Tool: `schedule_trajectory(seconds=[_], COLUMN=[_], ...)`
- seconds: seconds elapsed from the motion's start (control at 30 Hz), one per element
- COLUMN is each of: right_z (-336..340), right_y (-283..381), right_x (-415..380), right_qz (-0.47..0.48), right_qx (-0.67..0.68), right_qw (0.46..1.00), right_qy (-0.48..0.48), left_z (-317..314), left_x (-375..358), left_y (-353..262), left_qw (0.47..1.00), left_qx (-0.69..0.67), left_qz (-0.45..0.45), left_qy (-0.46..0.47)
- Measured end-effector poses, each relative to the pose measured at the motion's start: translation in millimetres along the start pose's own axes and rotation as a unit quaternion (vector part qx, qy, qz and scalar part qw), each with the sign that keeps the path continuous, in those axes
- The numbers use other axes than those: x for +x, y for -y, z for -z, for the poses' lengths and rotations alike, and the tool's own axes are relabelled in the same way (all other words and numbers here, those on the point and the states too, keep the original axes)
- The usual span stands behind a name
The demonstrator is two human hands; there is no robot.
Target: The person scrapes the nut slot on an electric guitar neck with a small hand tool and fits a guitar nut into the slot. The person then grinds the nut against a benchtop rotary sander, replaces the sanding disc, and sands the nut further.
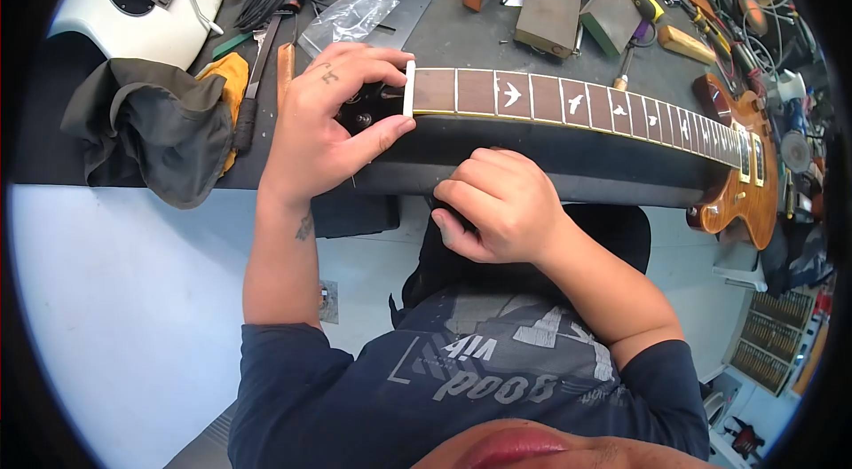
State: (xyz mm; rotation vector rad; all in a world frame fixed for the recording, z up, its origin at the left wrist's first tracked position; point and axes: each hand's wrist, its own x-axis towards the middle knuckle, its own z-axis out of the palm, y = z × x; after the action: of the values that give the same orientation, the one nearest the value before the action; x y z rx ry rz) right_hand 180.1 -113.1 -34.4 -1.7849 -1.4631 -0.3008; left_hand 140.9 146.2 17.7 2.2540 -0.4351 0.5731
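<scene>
An electric guitar (753, 181) with an amber-brown body lies across the bench, its neck running left. On the dark fretboard (568, 101) are white bird inlays and metal frets. At the neck's head end stands a white nut (409, 89). My left hand (328, 105) pinches the nut's two ends between thumb and fingers, over the black headstock (359, 114), which it partly hides. Below the neck, by the bench's front edge, my right hand (501, 205) is closed with curled fingers. Something dark shows at its fingertips, too hidden to name.
A white guitar body (142, 3) lies at the back left, near a dark cloth (151, 127). Several sanding blocks (548, 18) stand behind the neck, by a clear plastic bag (351, 16). Tools and cables (754, 7) crowd the right.
</scene>
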Motion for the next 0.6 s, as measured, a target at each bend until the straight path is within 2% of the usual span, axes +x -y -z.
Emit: schedule_trajectory(seconds=[0.6], right_z=[-2.5], right_y=[-0.6], right_x=[0.4], right_qz=[-0.014], right_qx=[0.006], right_qw=[1.000], right_qy=[0.002], left_z=[3.2], left_x=[-0.2], left_y=[9.4], left_qw=[0.998], left_qx=[0.028], left_qz=[-0.043], left_qy=[0.032])
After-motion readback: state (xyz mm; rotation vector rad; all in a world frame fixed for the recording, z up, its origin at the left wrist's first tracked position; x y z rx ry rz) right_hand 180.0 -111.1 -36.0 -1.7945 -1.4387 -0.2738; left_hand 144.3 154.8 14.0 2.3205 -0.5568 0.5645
